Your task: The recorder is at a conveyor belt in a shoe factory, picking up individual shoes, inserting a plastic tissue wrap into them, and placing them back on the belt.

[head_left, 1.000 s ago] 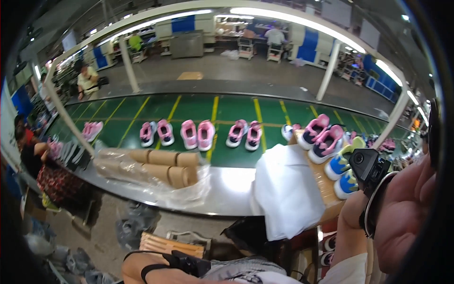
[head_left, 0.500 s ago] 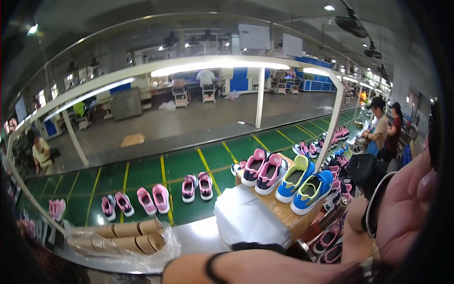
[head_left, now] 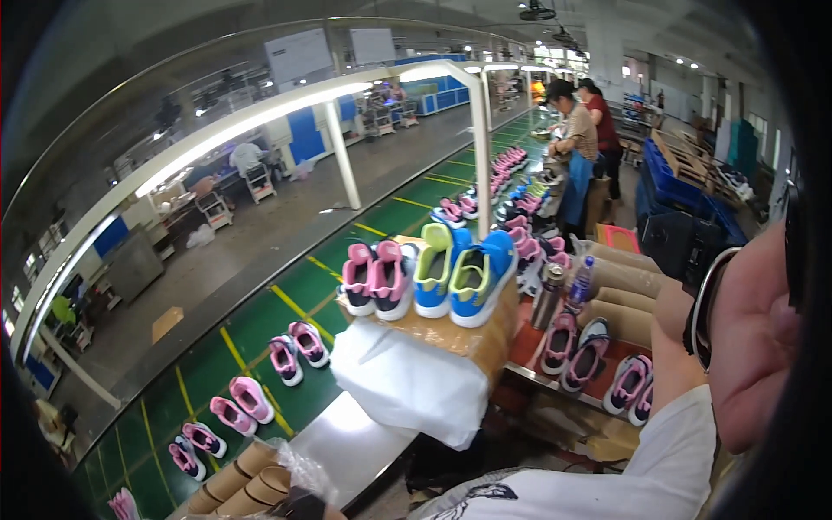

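My right hand (head_left: 754, 347) is raised close to the camera at the right edge, its palm side partly in view. Its fingers run into the dark rim, so their pose is hidden. A metal bangle (head_left: 706, 312) and a strapped black device (head_left: 680, 241) sit at its wrist. My left hand does not show. In front of me stands a brown carton (head_left: 496, 345), with a white sheet (head_left: 407, 381) over its near side. On top are a pair of pink and navy shoes (head_left: 394, 282) and a pair of blue and lime shoes (head_left: 472, 286), apart from my hand.
A green conveyor (head_left: 251, 325) with yellow lines carries several shoes. Paper rolls (head_left: 234, 485) lie at the lower left. Right of the carton, a red-topped shelf holds shoes (head_left: 585, 360), a metal flask (head_left: 548, 295) and a bottle (head_left: 581, 279). Two co-workers (head_left: 576, 147) stand farther along.
The view has swung right, so the carton and shoes appear farther left. The forearm with a black band along the lower edge has left the view. My right hand stays raised at the right.
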`<move>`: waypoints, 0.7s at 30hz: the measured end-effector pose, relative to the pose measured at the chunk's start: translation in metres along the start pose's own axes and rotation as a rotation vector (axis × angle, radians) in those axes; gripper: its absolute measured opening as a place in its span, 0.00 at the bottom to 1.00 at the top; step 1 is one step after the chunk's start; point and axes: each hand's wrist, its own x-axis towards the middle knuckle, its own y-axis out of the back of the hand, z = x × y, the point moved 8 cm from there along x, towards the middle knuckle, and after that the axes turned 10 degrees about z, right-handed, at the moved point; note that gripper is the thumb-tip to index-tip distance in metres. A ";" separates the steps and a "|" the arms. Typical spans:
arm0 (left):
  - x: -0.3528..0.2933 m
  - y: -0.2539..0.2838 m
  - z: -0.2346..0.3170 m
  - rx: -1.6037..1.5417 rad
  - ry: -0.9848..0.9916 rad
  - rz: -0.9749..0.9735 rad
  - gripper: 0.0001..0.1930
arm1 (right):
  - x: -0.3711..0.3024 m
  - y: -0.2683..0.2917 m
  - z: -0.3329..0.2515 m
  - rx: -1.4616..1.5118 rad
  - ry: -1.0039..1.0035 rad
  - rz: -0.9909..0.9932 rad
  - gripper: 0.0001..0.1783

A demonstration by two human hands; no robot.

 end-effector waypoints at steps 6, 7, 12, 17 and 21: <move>0.003 -0.022 0.061 -0.085 -0.291 0.007 0.12 | 0.014 0.034 -0.006 -0.060 -0.003 0.027 0.21; 0.001 -0.026 0.071 -0.098 -0.325 0.003 0.11 | 0.016 0.035 -0.005 -0.061 -0.006 0.027 0.21; -0.012 -0.053 0.108 -0.163 -0.457 -0.019 0.07 | 0.013 0.026 -0.007 -0.022 -0.065 0.015 0.19; -0.012 -0.027 0.089 -0.102 -0.371 0.055 0.08 | 0.011 0.021 -0.010 -0.059 -0.084 -0.065 0.16; -0.005 -0.008 0.068 0.139 -0.202 -0.048 0.12 | 0.011 0.028 -0.007 -0.091 -0.120 -0.046 0.15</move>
